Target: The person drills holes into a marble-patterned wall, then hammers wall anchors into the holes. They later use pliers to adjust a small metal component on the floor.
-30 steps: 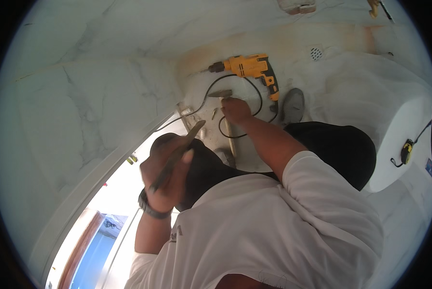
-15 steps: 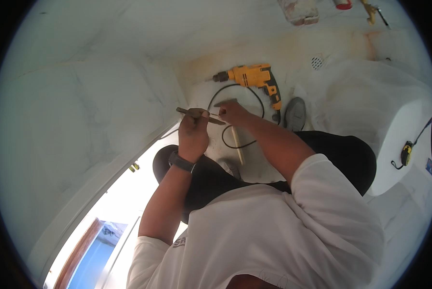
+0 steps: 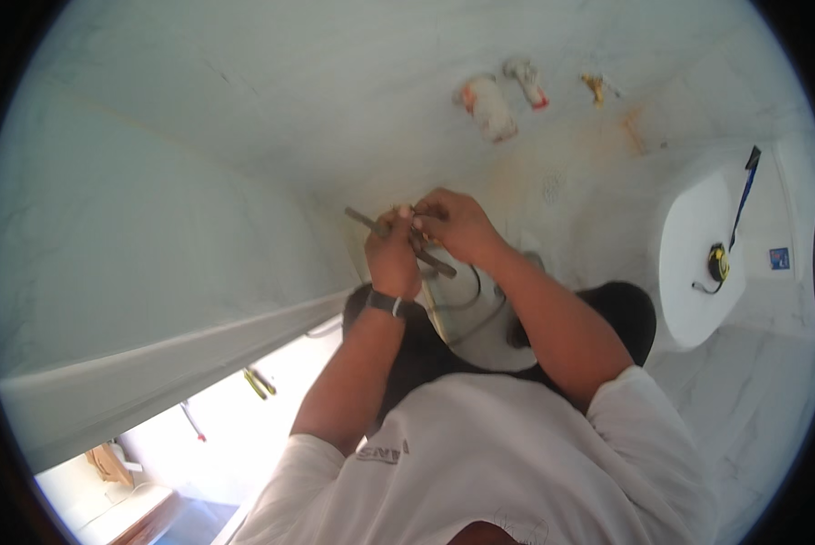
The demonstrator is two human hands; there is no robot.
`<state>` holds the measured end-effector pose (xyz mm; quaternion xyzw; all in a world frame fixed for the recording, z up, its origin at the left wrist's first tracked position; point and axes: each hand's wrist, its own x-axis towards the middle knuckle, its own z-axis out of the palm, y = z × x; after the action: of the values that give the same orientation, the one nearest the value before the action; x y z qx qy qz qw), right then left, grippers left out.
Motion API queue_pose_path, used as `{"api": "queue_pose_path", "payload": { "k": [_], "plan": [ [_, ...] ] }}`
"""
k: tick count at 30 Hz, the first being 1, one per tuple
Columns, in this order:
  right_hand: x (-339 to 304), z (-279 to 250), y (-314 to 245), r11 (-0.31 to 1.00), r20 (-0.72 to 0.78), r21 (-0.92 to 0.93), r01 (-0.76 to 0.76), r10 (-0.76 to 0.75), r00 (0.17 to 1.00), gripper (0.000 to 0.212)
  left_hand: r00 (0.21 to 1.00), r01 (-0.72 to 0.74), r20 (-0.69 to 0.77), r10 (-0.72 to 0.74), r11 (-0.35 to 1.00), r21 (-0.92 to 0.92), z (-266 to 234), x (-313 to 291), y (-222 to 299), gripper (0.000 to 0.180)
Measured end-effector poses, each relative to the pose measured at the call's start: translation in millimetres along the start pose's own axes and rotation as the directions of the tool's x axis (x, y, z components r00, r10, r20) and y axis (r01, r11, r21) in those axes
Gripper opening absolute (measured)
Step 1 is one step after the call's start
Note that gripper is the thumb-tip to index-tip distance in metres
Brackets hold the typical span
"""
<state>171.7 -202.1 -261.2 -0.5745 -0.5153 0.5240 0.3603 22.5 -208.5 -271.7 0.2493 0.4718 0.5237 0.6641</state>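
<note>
My left hand [image 3: 395, 259], with a dark watch on its wrist, is closed around a dark, stick-like tool [image 3: 361, 219]. The tool slants from upper left to lower right, and both ends stick out past my fingers. My right hand [image 3: 463, 229] is closed too, its fingertips pinched together against the left fingers. Something small may be between them, too blurred to name. Below the hands a black cable [image 3: 476, 289] loops over the floor. The drill that the cable ran to earlier is hidden behind my hands.
On the right, a yellow-black tape measure [image 3: 718, 263] lies on a white fixture [image 3: 685, 245]. Whitish objects [image 3: 491, 109] and a yellow fitting [image 3: 594, 86] are at the far side, beyond a drain grate [image 3: 552, 188]. Green-handled pliers [image 3: 259, 383] lie past a ledge [image 3: 171, 331] at left.
The view has shifted, and my hands have come up over the drill. My right hand has moved from beside the dark tool to meet my left fingers. The tool stays in my left hand.
</note>
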Motion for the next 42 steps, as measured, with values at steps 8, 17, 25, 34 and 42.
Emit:
{"api": "queue_pose_path", "payload": {
  "k": [8,17,25,34,42],
  "plan": [
    [-63.9,-17.6,-94.8,0.977,0.165,-0.203,-0.069,0.104,0.981,0.05,0.951,-0.308,-0.04,0.306,0.948,-0.076,69.2,-31.7,128.6,0.018],
    [-80.5,-47.9,-116.2,0.975,-0.178,0.106,0.193,-0.173,0.969,0.051,0.166,-0.981,-0.011,0.986,0.166,0.096,158.2,-25.9,301.2,0.016],
    [-95.8,-51.1,-106.2,0.99,-0.054,0.052,0.13,-0.127,0.99,0.044,0.019,-0.908,0.059,0.998,-0.007,0.42,167.4,6.2,321.7,0.015],
    [-93.3,-59.0,-107.2,0.985,-0.048,0.011,0.17,-0.169,0.984,0.042,-0.181,-0.806,0.184,0.966,-0.253,0.535,163.4,18.2,327.0,0.01],
    [-89.2,-56.5,-104.7,0.975,0.032,0.082,0.206,-0.209,0.977,0.034,-0.308,-0.669,0.298,0.904,-0.428,0.607,166.8,28.4,329.2,0.01]
  ]
}}
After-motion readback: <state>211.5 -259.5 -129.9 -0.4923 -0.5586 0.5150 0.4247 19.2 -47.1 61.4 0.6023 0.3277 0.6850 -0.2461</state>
